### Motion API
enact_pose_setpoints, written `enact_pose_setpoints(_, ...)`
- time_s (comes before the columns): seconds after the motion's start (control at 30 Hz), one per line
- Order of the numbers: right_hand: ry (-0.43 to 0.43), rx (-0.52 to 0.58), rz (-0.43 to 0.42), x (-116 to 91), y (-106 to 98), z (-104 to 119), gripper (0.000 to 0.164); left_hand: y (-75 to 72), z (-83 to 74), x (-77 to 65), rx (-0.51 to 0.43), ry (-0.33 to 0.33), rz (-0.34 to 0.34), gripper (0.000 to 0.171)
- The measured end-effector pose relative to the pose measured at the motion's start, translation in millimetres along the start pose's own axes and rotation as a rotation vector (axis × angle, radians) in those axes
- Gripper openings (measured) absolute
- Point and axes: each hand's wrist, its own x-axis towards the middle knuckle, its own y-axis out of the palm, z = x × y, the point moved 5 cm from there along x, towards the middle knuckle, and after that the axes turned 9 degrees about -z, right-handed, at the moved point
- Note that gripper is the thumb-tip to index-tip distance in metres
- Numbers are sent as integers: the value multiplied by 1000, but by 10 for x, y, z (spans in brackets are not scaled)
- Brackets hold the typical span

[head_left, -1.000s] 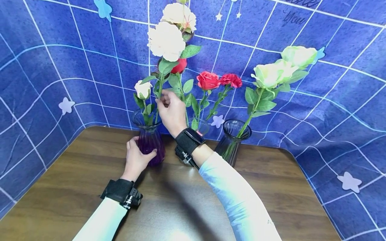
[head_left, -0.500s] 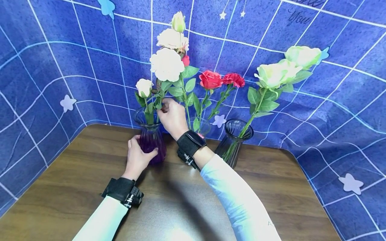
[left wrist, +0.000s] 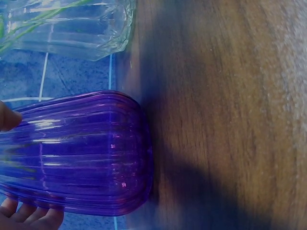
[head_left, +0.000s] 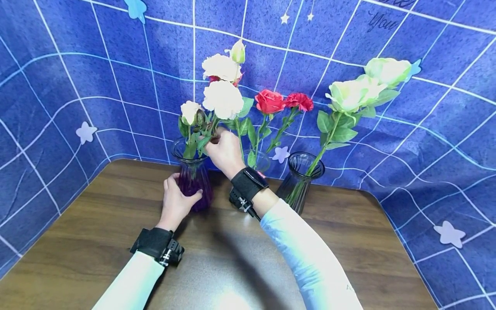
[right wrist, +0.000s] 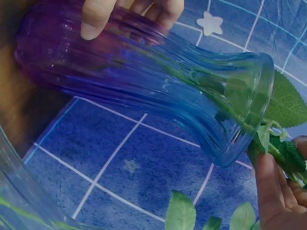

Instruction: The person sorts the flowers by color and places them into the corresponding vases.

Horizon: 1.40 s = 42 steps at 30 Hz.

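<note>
A ribbed glass vase [head_left: 198,183], purple at its base and bluish toward the rim, stands upright on the table. My left hand [head_left: 176,202] grips its lower body, thumb and fingers on opposite sides. Just above the rim, my right hand [head_left: 224,150] pinches the leafy stem [right wrist: 288,158] of a white flower [head_left: 223,100]. Stems show through the glass in the right wrist view. A smaller white rose [head_left: 190,113] stands in the same vase. Another pale bloom [head_left: 221,67] and a greenish bud [head_left: 238,52] rise above the big white flower.
Behind my right wrist, a clear glass vase [left wrist: 72,28] holds a red rose [head_left: 270,101] and a red carnation [head_left: 299,101]. To the right, a grey vase [head_left: 296,185] holds pale green roses [head_left: 354,94]. A blue gridded cloth [head_left: 128,107] hangs behind the wooden table [head_left: 329,249].
The large white flower and the blooms above it have come down toward the vase, shifting slightly right. My right hand has lowered with the stem. My left hand stays on the vase.
</note>
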Motion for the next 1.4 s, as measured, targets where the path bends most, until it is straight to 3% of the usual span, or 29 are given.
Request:
enact_pose_setpoints(0.27,-2,2,48,0,43,4,40,23,13,1,-12,-4,9,80)
enact_pose_setpoints(0.5,-51,-64,68,-20,71,18,25,36,17,-7,-6,-37,42,81)
enact_pose_setpoints(0.77,-112,-90,42,-33,24,6,29,37,-6,-21,-6,-40,38,82)
enact_pose_setpoints(1.07,-197,-261,37,-101,16,-42,46,34,-45,-2,-19,-15,26,81)
enact_pose_setpoints(1.23,-171,-311,27,-160,1,-122,48,24,-25,-11,-19,-16,23,80)
enact_pose_setpoints(1.4,-118,-241,79,-263,-50,-215,46,3,15,-14,-15,-29,16,79)
